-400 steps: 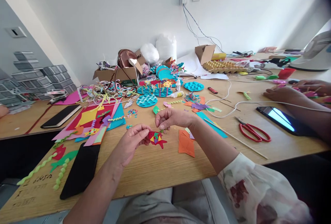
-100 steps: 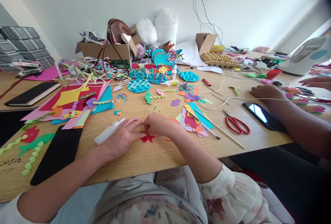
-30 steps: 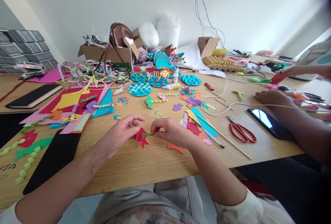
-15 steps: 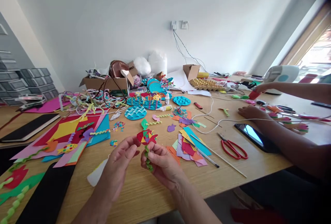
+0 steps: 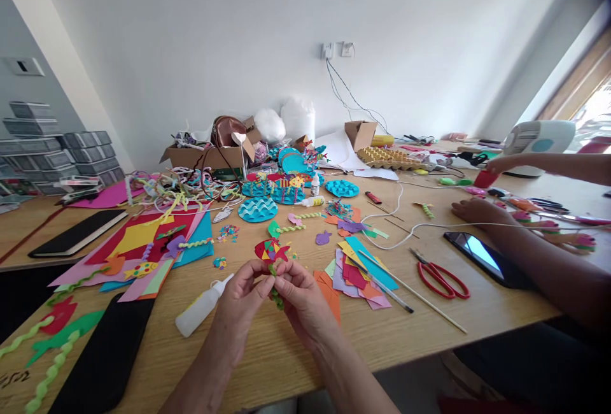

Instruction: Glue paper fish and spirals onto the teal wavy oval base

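My left hand (image 5: 244, 296) and my right hand (image 5: 304, 296) meet over the near part of the table, fingertips pinched together. Between them they hold a twisted green pipe cleaner (image 5: 275, 299), partly hidden by the fingers. At its top is a red paper fish (image 5: 270, 249) with small coloured pieces on it, just above my fingertips. Left of my left wrist lies a white glue bottle (image 5: 203, 309), its nozzle close to the hand. Orange paper (image 5: 327, 293) and a pile of coloured paper scraps (image 5: 356, 277) lie to the right of my right hand.
Red-handled scissors (image 5: 442, 279), a wooden stick (image 5: 429, 302) and a phone (image 5: 475, 258) lie to the right. Another person's arm (image 5: 506, 235) rests beyond them. Left are coloured sheets (image 5: 86, 267) and a black notebook (image 5: 76, 234). Blue-painted discs (image 5: 258, 209) stand further back.
My left hand has moved in to the right and now pinches the pipe cleaner beside my right hand. The view has shifted slightly left, and the glue bottle shows more fully.
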`<state>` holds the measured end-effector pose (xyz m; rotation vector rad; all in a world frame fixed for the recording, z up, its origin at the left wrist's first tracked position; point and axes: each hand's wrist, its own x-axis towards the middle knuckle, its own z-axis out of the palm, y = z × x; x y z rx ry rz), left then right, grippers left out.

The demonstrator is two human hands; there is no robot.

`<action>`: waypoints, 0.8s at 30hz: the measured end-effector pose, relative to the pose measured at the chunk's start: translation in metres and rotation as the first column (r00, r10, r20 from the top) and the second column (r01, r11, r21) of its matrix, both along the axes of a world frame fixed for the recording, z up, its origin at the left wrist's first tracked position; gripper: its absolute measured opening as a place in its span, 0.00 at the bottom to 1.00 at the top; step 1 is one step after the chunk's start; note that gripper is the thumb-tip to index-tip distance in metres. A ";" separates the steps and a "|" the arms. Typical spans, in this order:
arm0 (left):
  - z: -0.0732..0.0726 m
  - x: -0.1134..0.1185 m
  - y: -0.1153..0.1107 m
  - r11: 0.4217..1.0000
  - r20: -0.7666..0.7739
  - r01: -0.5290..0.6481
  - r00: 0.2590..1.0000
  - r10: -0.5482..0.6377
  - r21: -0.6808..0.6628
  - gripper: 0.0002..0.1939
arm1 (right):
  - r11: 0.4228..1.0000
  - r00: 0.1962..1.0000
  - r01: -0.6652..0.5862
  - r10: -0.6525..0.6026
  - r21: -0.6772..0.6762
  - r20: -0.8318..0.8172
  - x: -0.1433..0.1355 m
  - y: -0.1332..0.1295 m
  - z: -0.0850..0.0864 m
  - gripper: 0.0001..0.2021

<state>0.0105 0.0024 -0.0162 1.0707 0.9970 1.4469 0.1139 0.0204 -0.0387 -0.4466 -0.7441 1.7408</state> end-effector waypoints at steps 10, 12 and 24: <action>-0.001 -0.010 0.009 0.998 0.176 -0.009 0.984 0.021 -0.068 0.08 | 1.000 0.983 0.016 -0.015 -0.002 0.182 0.002 -0.003 -0.006 0.12; -0.003 -0.011 0.009 0.997 0.193 -0.020 0.981 0.033 -0.069 0.08 | 1.000 0.971 0.005 -0.010 0.022 0.238 0.001 -0.004 -0.008 0.12; -0.006 -0.015 0.000 0.999 0.042 0.022 0.999 -0.021 -0.030 0.11 | 0.994 0.957 0.044 -0.070 0.096 0.281 -0.001 -0.004 -0.013 0.08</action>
